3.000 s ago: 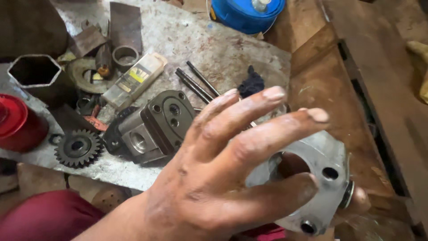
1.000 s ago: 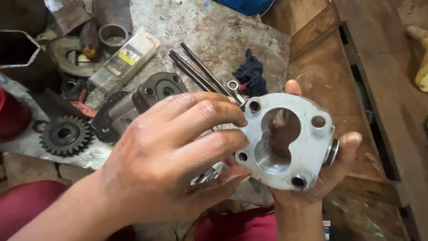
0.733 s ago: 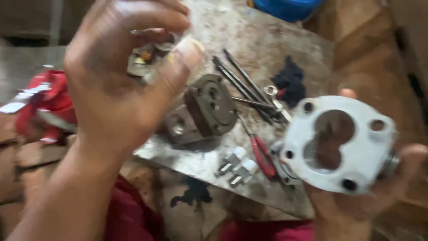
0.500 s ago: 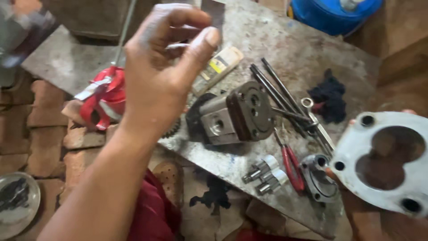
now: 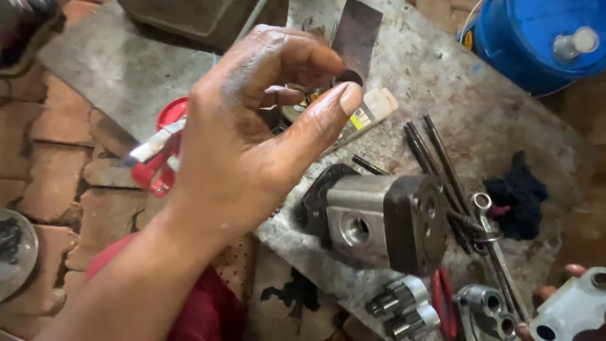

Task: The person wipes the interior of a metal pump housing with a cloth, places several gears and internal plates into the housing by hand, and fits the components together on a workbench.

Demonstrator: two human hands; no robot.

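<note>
The left hand point(image 5: 252, 136) is raised over the bench point(image 5: 113, 69), its back to the camera, wrist bent, thumb stretched toward the curled index finger. The fingertips stand slightly apart, and whether they pinch anything small cannot be made out. Behind the palm, a red-handled tool point(image 5: 154, 161) with a flat metal blade is largely hidden. Beyond the fingertips lie a small dark ring point(image 5: 348, 77) and a pale boxed tube point(image 5: 369, 110), both partly covered. Below the thumb sits a blocky grey cast-metal pump body point(image 5: 385, 221) with round ports, dull and oily. Right of it lie thin dark steel rods point(image 5: 435, 151), a wrench point(image 5: 495, 249) and a black rag point(image 5: 517, 196). At the lower right corner, the right hand point(image 5: 555, 293) is almost wholly cut off; only fingertips show, closed on a pale metal housing plate point(image 5: 571, 309), itself cropped by the edge. A blue drum point(image 5: 536, 38) stands far right.
</note>
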